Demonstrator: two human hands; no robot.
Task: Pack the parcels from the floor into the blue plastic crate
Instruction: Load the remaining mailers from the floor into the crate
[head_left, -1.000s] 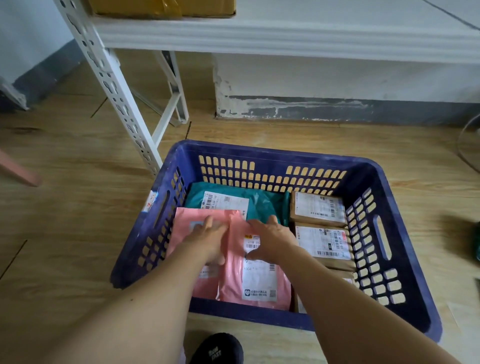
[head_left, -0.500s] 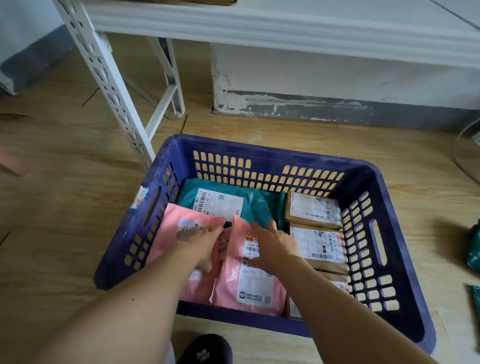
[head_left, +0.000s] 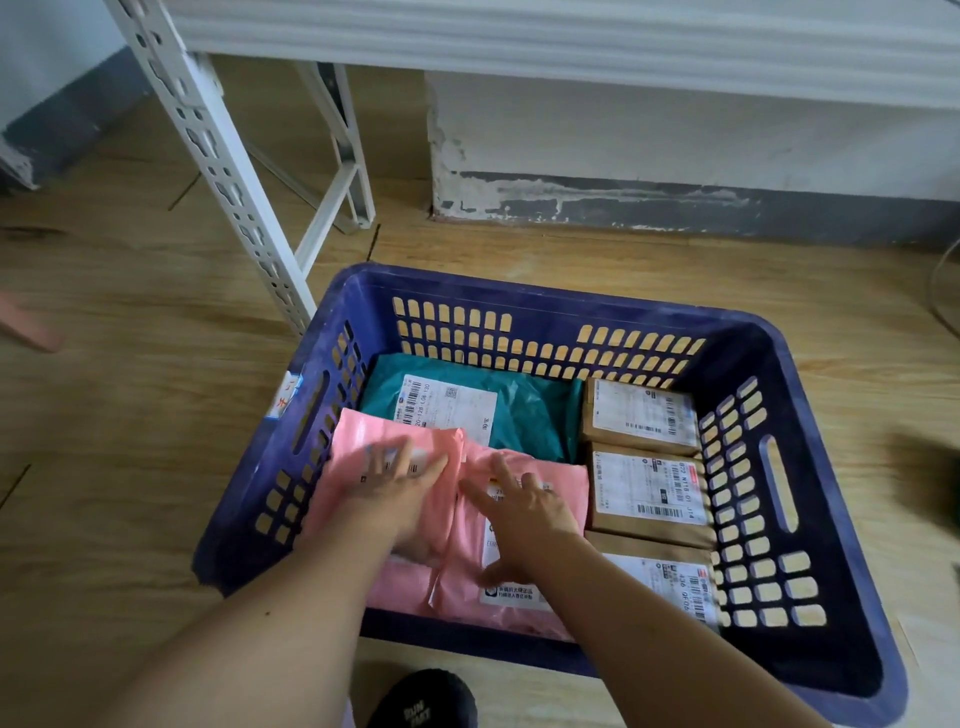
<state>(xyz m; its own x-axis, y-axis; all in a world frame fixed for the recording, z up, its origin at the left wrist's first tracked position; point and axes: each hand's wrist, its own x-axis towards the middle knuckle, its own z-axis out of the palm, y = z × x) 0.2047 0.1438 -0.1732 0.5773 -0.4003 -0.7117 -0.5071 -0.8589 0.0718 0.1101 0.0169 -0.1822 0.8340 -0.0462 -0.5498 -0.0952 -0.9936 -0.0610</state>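
Observation:
The blue plastic crate (head_left: 826, 467) stands on the wooden floor in front of me. Inside lie a teal mailer bag (head_left: 535, 410) at the back, two pink mailer bags side by side at the front left, and three brown boxes (head_left: 649, 488) in a row along the right. My left hand (head_left: 400, 493) rests flat, fingers spread, on the left pink bag (head_left: 353, 467). My right hand (head_left: 524, 512) lies flat with spread fingers on the right pink bag (head_left: 519, 618). Neither hand grips a parcel.
A white metal shelf leg (head_left: 218, 156) stands just left of the crate's back corner, with the shelf board overhead. A wall base (head_left: 623, 202) runs behind. A dark blurred object (head_left: 930, 467) lies on the floor at the right edge. My black shoe (head_left: 421, 701) is below the crate.
Both hands have slid slightly towards me over the pink bags and now lie flatter, with fingers spread wider. The view has shifted a little to the left.

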